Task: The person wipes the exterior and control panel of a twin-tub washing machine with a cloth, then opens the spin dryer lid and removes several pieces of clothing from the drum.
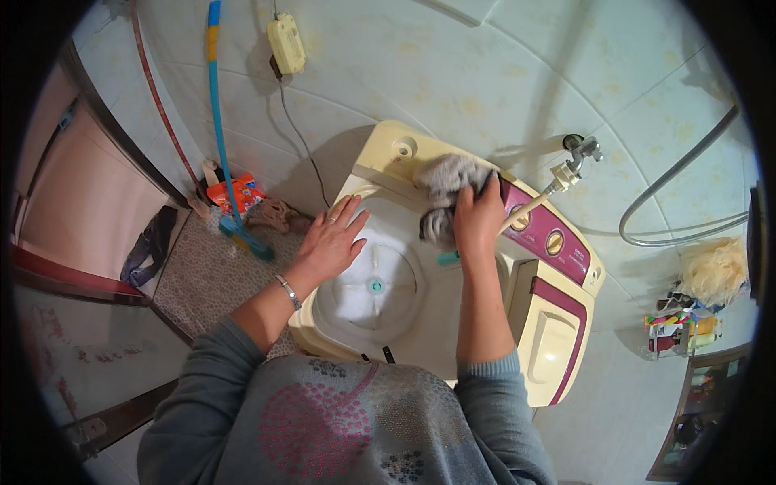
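Note:
A cream and maroon twin-tub washing machine [373, 157] stands in front of me, its wash tub [370, 267] uncovered. My right hand [479, 218] grips a bundled grey and black cloth [451, 179], slightly blurred, over the machine's back edge by the control panel [536, 227]. My left hand [333, 239] is over the tub's left rim with its fingers apart and holds nothing. Just below the cloth is a small teal part [447, 259]. A pale hose [527, 209] runs from the wall tap [585, 151] and passes behind my right hand.
A teal-handled brush [242, 236] leans at the left wall beside an orange packet [235, 193] and crumpled cloths. Dark fabric [151, 245] lies by the doorway. The spin-tub lid [551, 345] is at the machine's right. A grey hose [667, 173] hangs on the right wall.

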Demonstrator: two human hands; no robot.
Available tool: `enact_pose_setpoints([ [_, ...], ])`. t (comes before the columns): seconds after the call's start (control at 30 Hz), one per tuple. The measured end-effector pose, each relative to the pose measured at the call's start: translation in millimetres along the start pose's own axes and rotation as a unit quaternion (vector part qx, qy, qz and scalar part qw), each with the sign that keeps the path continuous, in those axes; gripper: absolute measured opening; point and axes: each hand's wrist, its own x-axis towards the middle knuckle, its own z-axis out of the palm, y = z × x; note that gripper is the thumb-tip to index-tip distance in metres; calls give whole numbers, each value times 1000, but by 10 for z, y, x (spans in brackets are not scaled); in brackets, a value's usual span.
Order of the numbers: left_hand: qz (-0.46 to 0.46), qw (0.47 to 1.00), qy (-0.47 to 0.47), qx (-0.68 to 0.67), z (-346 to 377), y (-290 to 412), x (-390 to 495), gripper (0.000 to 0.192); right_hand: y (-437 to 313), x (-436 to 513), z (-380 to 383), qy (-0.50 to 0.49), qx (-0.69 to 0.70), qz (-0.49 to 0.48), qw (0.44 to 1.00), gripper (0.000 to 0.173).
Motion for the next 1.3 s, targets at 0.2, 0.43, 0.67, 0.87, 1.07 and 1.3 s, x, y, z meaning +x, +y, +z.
enact_pose_setpoints([
  [0.2, -34, 995, 78, -43, 6, -11, -17, 67, -366, 362, 858, -71, -164, -61, 982, 19],
  [0.43, -45, 992, 93, -65, -25, -17, -49, 69, -513, 185, 945, -179, -234, -132, 946, 22],
  [0.67, -73, 972, 148, -169, -8, -86, -85, 65, -750, 492, 830, -322, -246, -53, 913, 34],
  [0.87, -181, 925, 157, -294, 76, -171, -318, 61, -821, 607, 831, -366, -384, -162, 832, 32],
  [1.07, -250, 786, 217, -522, 259, -243, -669, 66, -616, 318, 1013, -276, -308, -158, 897, 30],
  [1.3, -328, 693, 259, -587, 165, -512, -632, 88, -627, -797, 1293, -345, -126, -208, 906, 37],
])
